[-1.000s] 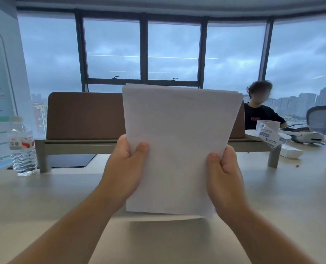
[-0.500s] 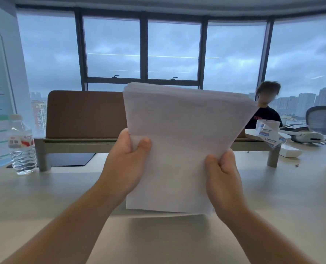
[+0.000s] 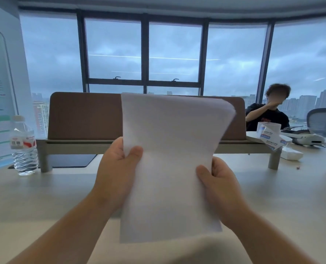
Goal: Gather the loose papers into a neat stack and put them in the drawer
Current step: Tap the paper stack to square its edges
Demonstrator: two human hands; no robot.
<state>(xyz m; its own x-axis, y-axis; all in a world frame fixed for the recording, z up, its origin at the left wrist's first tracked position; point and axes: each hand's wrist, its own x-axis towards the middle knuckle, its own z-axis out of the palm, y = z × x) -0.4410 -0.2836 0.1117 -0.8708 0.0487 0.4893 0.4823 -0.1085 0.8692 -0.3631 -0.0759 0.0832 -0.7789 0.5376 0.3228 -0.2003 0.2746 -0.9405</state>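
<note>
a stack of white papers (image 3: 169, 164) is held upright in the middle of the frame, above the pale desk (image 3: 34, 197); its left edge is gripped by the left hand (image 3: 118, 168), the thumb pressed on the front and the fingers hidden behind; its right edge is gripped in the same way by the right hand (image 3: 217, 183); the upper right corner of the stack is bent backward; a water bottle (image 3: 24, 145) is seen at the left of the frame, well apart from the hands.
</note>
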